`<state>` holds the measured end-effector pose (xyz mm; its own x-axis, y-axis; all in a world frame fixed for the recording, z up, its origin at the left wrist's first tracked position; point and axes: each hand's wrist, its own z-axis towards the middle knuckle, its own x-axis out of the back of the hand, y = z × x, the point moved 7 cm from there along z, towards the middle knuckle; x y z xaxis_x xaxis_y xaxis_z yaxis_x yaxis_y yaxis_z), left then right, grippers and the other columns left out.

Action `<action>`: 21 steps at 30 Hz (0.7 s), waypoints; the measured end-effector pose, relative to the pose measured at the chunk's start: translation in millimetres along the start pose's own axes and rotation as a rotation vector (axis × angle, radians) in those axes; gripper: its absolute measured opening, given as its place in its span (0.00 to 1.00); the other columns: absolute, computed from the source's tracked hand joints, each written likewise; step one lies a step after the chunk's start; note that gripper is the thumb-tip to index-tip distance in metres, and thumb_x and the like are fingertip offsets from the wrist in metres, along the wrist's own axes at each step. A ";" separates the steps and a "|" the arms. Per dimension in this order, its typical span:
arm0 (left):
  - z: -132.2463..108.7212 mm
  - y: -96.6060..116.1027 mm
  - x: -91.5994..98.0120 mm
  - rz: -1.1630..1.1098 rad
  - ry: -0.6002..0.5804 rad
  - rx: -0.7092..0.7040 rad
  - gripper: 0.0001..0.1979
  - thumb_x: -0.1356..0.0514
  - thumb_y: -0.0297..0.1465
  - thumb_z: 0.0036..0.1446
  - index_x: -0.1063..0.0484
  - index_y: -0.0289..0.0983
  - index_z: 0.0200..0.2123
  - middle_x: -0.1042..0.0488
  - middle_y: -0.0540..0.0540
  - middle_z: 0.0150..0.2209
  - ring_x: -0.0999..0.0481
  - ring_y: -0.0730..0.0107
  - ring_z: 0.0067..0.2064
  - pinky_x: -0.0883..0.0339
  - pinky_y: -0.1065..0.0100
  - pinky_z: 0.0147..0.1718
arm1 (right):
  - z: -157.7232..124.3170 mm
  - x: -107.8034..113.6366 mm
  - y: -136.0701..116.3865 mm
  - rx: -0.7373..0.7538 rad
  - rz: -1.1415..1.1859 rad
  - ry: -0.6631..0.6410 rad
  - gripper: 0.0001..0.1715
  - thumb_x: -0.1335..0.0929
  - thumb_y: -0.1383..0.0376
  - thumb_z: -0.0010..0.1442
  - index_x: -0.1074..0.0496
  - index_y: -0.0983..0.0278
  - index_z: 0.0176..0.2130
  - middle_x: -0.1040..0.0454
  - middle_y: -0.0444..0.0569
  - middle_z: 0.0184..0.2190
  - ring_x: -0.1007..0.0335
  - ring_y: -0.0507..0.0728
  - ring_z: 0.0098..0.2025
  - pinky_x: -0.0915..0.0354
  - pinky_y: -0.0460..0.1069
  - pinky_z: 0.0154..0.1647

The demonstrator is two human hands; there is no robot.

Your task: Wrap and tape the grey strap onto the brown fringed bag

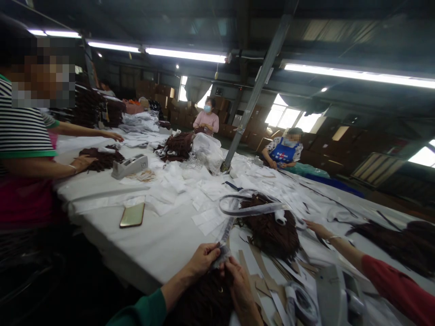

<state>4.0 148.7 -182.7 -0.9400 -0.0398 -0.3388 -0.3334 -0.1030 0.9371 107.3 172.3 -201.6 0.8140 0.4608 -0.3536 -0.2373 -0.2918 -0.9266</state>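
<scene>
My left hand point(201, 261) pinches a strap end wrapped in thin pale film point(223, 256), thumb and fingers closed on it. Close beside it, the fingers of my right hand point(238, 280) are closed on the lower part of the same wrapped piece. Below both hands lies a dark brown fringed item point(200, 301), partly hidden by my forearms. Just beyond, another brown fringed bundle point(272, 228) rests on the white-covered table point(163, 244), with a looped, wrapped strap point(251, 209) over it.
A phone point(132, 214) and a tape dispenser point(129, 166) lie to the left. A co-worker's red-sleeved arm point(390, 280) reaches in from the right, near another dispenser point(335, 290). Cardboard strips point(260, 262) and white sheets point(207, 221) are scattered about. A metal post point(254, 95) rises from the table.
</scene>
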 end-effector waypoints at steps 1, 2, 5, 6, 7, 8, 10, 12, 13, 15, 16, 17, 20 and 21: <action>-0.8 -0.3 1.0 0.002 0.003 0.000 0.26 0.40 0.52 0.50 0.28 0.31 0.31 0.27 0.49 0.21 0.31 0.73 0.20 0.43 0.73 0.21 | 1.2 1.1 2.3 -0.003 -0.004 0.001 0.21 0.24 0.52 0.44 0.30 0.64 0.30 0.31 0.41 0.22 0.41 0.49 0.22 0.43 0.44 0.25; -1.3 -0.4 1.9 0.007 0.004 0.001 0.26 0.40 0.52 0.50 0.28 0.31 0.32 0.27 0.49 0.20 0.30 0.73 0.20 0.43 0.73 0.20 | 2.4 1.9 4.2 -0.002 -0.008 0.002 0.22 0.24 0.52 0.44 0.29 0.64 0.30 0.31 0.40 0.21 0.41 0.49 0.22 0.44 0.43 0.25; -1.6 0.5 2.9 0.026 -0.006 0.009 0.25 0.40 0.51 0.51 0.29 0.31 0.34 0.27 0.48 0.22 0.29 0.73 0.20 0.43 0.74 0.20 | 4.3 3.0 7.8 -0.003 -0.005 0.004 0.22 0.24 0.52 0.44 0.29 0.64 0.32 0.32 0.39 0.20 0.43 0.47 0.20 0.47 0.43 0.22; -1.3 1.0 2.7 0.034 -0.013 0.014 0.25 0.40 0.50 0.51 0.29 0.31 0.35 0.26 0.48 0.22 0.29 0.73 0.21 0.43 0.74 0.20 | 4.3 2.9 8.3 -0.003 0.000 0.003 0.23 0.23 0.53 0.44 0.28 0.64 0.33 0.33 0.38 0.20 0.43 0.47 0.20 0.47 0.42 0.22; -1.0 1.4 2.4 0.043 -0.020 0.021 0.25 0.39 0.50 0.52 0.29 0.31 0.36 0.26 0.48 0.23 0.29 0.73 0.21 0.43 0.74 0.20 | 4.1 3.0 8.3 0.000 0.005 0.006 0.23 0.23 0.53 0.44 0.28 0.64 0.34 0.33 0.38 0.19 0.44 0.47 0.20 0.48 0.42 0.22; -0.6 1.8 1.9 0.052 -0.028 0.028 0.25 0.39 0.49 0.52 0.29 0.31 0.36 0.26 0.48 0.23 0.29 0.73 0.21 0.43 0.74 0.20 | 3.8 3.4 8.0 0.006 0.009 0.011 0.24 0.23 0.52 0.44 0.28 0.64 0.35 0.33 0.38 0.19 0.44 0.46 0.19 0.48 0.42 0.22; 0.0 2.4 0.6 0.067 -0.045 0.044 0.25 0.40 0.49 0.52 0.29 0.31 0.37 0.26 0.47 0.23 0.29 0.73 0.21 0.43 0.74 0.20 | 3.4 5.0 7.8 0.019 0.002 0.025 0.25 0.23 0.52 0.44 0.29 0.64 0.36 0.34 0.37 0.19 0.44 0.46 0.19 0.48 0.42 0.21; 0.0 2.6 -0.9 0.080 -0.062 0.060 0.25 0.40 0.50 0.52 0.29 0.30 0.37 0.26 0.47 0.23 0.28 0.72 0.22 0.43 0.74 0.20 | 3.5 6.9 8.0 0.034 -0.019 0.039 0.25 0.24 0.50 0.44 0.29 0.64 0.35 0.34 0.37 0.18 0.44 0.46 0.18 0.48 0.42 0.20; -0.1 2.5 -1.5 0.086 -0.069 0.067 0.25 0.40 0.50 0.52 0.29 0.30 0.37 0.26 0.47 0.23 0.28 0.71 0.22 0.43 0.74 0.20 | 3.8 7.7 7.9 0.044 -0.035 0.044 0.26 0.24 0.50 0.45 0.30 0.64 0.35 0.34 0.37 0.18 0.44 0.46 0.18 0.48 0.42 0.20; 0.0 1.8 -2.0 0.096 -0.075 0.078 0.25 0.40 0.50 0.52 0.29 0.30 0.37 0.26 0.47 0.22 0.28 0.70 0.22 0.42 0.73 0.21 | 4.3 9.2 6.7 0.070 -0.074 0.056 0.26 0.25 0.48 0.44 0.30 0.64 0.34 0.34 0.37 0.17 0.44 0.47 0.17 0.47 0.42 0.19; 0.3 1.1 -1.7 0.101 -0.072 0.082 0.25 0.40 0.50 0.52 0.29 0.31 0.37 0.26 0.47 0.22 0.28 0.71 0.22 0.43 0.73 0.21 | 4.4 9.9 5.7 0.084 -0.094 0.063 0.27 0.25 0.48 0.44 0.30 0.64 0.34 0.34 0.38 0.17 0.43 0.48 0.17 0.47 0.43 0.19; 0.9 0.3 -1.0 0.104 -0.065 0.085 0.25 0.40 0.50 0.51 0.29 0.31 0.36 0.26 0.48 0.22 0.29 0.71 0.22 0.43 0.73 0.21 | 4.5 10.6 4.9 0.093 -0.114 0.070 0.27 0.25 0.47 0.44 0.30 0.64 0.34 0.33 0.38 0.17 0.42 0.48 0.18 0.46 0.43 0.19; 4.1 -2.5 2.7 0.111 -0.021 0.085 0.25 0.37 0.50 0.48 0.30 0.31 0.34 0.27 0.50 0.23 0.31 0.74 0.22 0.43 0.73 0.22 | 4.5 14.0 4.9 0.079 -0.153 0.100 0.29 0.25 0.46 0.42 0.30 0.64 0.34 0.32 0.39 0.16 0.40 0.49 0.17 0.44 0.43 0.18; 5.4 -3.6 4.1 0.109 -0.005 0.086 0.25 0.37 0.50 0.47 0.30 0.31 0.33 0.28 0.50 0.23 0.31 0.74 0.22 0.43 0.73 0.22 | 4.3 16.2 6.0 0.058 -0.156 0.120 0.30 0.25 0.45 0.42 0.30 0.64 0.35 0.31 0.40 0.16 0.39 0.50 0.17 0.44 0.43 0.18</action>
<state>1.0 154.3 -187.0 -0.9713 -0.0416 -0.2340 -0.2337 -0.0123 0.9722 116.8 181.6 -213.5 0.9000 0.3922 -0.1905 -0.1307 -0.1741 -0.9760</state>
